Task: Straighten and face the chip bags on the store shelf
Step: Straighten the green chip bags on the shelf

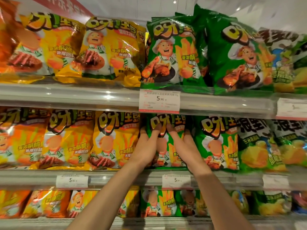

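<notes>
A green chip bag stands upright on the middle shelf, between a yellow bag and another green bag. My left hand grips its left edge, thumb across the front near the logo. On the bag's right side my right hand holds it, thumb likewise on the front. The palms hide the bag's lower middle. Fingers behind the bag are out of sight.
The top shelf carries yellow bags and green bags, one green bag leaning forward at the right. Price tags hang on the rails. The bottom shelf holds more bags. White-green bags stand at the right.
</notes>
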`<act>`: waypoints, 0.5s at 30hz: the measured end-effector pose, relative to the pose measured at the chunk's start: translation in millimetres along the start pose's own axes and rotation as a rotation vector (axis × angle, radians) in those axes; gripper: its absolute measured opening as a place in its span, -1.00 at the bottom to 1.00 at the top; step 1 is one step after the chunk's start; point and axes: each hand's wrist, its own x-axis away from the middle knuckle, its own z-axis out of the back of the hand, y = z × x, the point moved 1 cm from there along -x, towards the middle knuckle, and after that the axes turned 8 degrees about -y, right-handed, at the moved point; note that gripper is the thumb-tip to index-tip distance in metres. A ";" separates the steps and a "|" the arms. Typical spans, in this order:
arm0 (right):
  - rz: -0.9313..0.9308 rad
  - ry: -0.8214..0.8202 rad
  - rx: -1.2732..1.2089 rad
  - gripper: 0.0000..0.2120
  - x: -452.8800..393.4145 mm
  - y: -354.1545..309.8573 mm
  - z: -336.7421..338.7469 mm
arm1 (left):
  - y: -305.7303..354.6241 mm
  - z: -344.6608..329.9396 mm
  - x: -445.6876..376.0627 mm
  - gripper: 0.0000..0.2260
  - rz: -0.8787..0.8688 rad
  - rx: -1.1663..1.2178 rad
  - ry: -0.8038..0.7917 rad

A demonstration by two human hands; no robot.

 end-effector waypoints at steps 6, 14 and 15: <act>0.019 0.015 0.051 -0.02 2.6 4.0 -0.7 | -9.6 -0.1 -3.1 -0.33 -0.023 -0.098 0.052; 0.119 0.049 0.016 -0.10 6.1 -2.7 -0.6 | -3.2 -2.5 0.1 -0.41 -0.151 -0.111 0.102; 0.155 0.063 0.009 -0.16 5.5 -5.7 -0.2 | -0.5 -2.7 -1.0 -0.42 -0.191 -0.141 0.125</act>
